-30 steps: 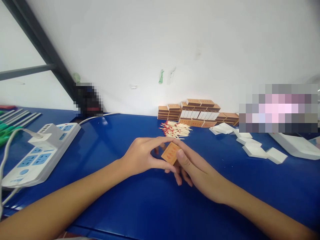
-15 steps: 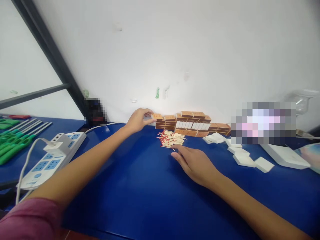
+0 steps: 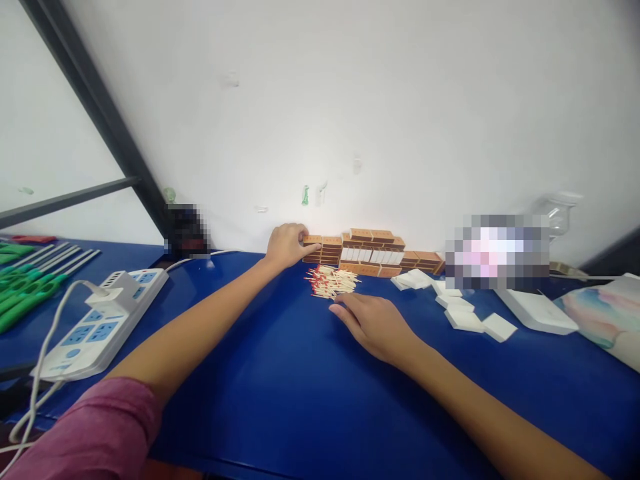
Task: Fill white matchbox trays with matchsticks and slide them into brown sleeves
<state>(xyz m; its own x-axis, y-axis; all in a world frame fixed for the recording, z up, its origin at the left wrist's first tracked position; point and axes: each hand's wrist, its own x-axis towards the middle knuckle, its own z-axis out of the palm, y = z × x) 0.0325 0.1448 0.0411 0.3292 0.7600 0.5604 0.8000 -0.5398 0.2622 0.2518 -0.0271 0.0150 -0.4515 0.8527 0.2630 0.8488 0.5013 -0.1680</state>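
My left hand [image 3: 286,245] grips the left end of a matchbox stack [image 3: 331,250] by the wall, its thumb along the front and its fingers curled behind. Beside that stack, more matchboxes [image 3: 373,236] are piled, some showing white sides. Loose red-tipped matches [image 3: 330,281] lie heaped on the blue table in front of the boxes. At the near edge of this heap, my right hand [image 3: 376,327] rests low with thumb and forefinger drawn close together. Whatever may be between those fingertips is too small to make out.
White flat pieces [image 3: 465,320] lie scattered to the right, near a white box [image 3: 537,312]. A power strip [image 3: 103,327] with a white cable stands at left, beside green-handled tools [image 3: 30,287]. A clear container [image 3: 559,213] is at the back right.
My left hand has moved further onto the left matchbox stack, its thumb now lower across the front. My right hand stays by the matches. The view has shifted slightly to the right.
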